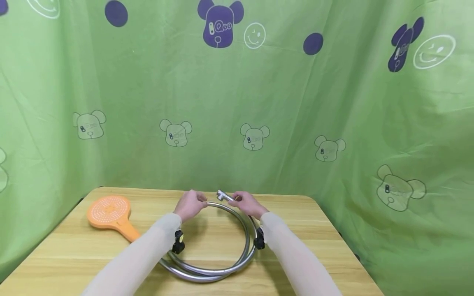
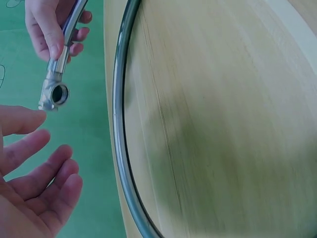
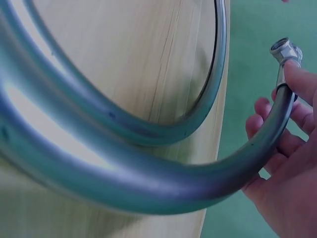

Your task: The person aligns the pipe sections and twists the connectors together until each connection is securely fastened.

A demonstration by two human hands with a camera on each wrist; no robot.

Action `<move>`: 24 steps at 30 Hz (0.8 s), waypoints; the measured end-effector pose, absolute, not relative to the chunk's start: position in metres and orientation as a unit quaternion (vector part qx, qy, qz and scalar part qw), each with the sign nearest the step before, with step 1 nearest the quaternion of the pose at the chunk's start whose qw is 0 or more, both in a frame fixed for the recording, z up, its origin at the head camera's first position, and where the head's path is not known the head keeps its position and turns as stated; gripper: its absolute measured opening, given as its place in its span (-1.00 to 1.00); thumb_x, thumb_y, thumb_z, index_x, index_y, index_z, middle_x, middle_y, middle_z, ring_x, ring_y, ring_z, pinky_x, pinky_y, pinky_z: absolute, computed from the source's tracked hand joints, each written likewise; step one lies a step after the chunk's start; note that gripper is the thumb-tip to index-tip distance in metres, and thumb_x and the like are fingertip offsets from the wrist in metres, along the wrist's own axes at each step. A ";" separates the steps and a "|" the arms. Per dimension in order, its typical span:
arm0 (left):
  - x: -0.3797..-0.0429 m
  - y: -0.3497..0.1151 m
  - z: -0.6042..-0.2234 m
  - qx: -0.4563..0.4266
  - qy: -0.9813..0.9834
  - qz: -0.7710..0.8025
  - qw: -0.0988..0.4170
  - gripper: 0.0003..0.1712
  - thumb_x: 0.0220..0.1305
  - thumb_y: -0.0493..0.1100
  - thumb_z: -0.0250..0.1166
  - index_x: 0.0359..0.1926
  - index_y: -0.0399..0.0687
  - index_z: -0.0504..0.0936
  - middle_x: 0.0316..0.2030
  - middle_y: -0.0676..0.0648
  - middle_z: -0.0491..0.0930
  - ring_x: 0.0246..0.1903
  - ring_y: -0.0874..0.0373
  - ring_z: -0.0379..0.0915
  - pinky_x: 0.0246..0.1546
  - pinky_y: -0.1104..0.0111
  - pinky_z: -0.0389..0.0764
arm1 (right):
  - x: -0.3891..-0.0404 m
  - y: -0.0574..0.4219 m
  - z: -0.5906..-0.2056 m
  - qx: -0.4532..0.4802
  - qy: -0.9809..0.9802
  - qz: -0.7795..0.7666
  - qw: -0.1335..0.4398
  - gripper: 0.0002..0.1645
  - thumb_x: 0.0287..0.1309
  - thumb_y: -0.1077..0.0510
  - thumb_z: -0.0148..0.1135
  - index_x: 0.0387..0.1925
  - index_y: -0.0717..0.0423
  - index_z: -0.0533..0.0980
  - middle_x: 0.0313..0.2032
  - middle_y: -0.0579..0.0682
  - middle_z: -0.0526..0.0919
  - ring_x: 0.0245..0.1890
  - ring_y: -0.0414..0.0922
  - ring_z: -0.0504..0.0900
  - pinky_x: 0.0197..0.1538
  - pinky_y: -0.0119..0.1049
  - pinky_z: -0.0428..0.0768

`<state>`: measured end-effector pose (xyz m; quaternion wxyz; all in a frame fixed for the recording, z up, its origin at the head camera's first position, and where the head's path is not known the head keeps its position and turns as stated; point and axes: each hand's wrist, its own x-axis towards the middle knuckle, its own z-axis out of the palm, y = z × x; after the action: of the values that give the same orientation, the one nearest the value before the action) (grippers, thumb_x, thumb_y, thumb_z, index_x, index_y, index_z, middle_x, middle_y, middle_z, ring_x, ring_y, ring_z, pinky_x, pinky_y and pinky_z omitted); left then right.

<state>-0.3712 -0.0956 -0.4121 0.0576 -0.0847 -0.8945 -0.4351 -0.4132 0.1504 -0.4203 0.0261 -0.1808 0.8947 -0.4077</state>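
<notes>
A silver shower hose (image 1: 201, 278) lies coiled on the wooden table. In the head view my right hand (image 1: 247, 202) holds its raised end, near the back edge. From the fingers sticks a chrome elbow connector (image 1: 221, 195); its round threaded opening faces the camera in the left wrist view. Thumb and fingers are bent round the hose just behind this connector (image 3: 285, 50) in the right wrist view. My left hand (image 1: 190, 204) is to the left of it and holds nothing. In the left wrist view its fingers (image 2: 47, 173) are loosely bent, with a fingertip close to the connector.
An orange hand shower (image 1: 109, 211) rests at the left of the table (image 1: 296, 230), its handle partly behind the left sleeve (image 1: 137, 250). Beyond the table's back edge hangs a green printed curtain (image 1: 222, 164), which also stands along both sides.
</notes>
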 end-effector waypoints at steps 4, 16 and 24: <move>-0.371 -0.100 -0.414 -0.090 -0.898 -0.427 0.055 -0.81 0.19 -0.20 0.40 -0.16 -0.13 0.77 -0.23 -0.07 0.76 -0.24 0.08 0.64 -0.17 0.18 0.69 | -0.411 0.156 -0.421 -0.159 0.895 -0.416 0.014 -0.77 0.28 0.05 0.33 -0.21 0.15 0.58 -0.38 -0.04 0.53 -0.37 -0.14 0.41 -0.32 -0.33 0.43; -0.369 -0.110 -0.415 -0.087 -0.900 -0.424 0.052 -0.79 0.21 -0.18 0.39 -0.13 -0.13 0.76 -0.21 -0.06 0.75 -0.23 0.09 0.64 -0.15 0.18 0.69 | -0.416 0.173 -0.439 -0.104 0.905 -0.413 -0.016 -0.78 0.28 0.06 0.32 -0.26 0.16 0.56 -0.36 0.09 0.60 -0.44 -0.12 0.46 -0.44 -0.36 0.46; -0.370 -0.117 -0.421 -0.088 -0.905 -0.413 0.049 -0.79 0.20 -0.17 0.40 -0.15 -0.14 0.76 -0.25 -0.04 0.74 -0.25 0.09 0.63 -0.15 0.16 0.68 | -0.415 0.180 -0.445 -0.075 0.912 -0.403 -0.025 -0.77 0.29 0.08 0.32 -0.33 0.20 0.56 -0.45 0.09 0.58 -0.55 -0.17 0.41 -0.52 -0.38 0.41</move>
<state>-0.3703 -0.1171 -0.4211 0.0490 -0.0878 -0.9053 -0.4128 -0.4146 0.1805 -0.4454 -0.0248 -0.0754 0.9117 -0.4032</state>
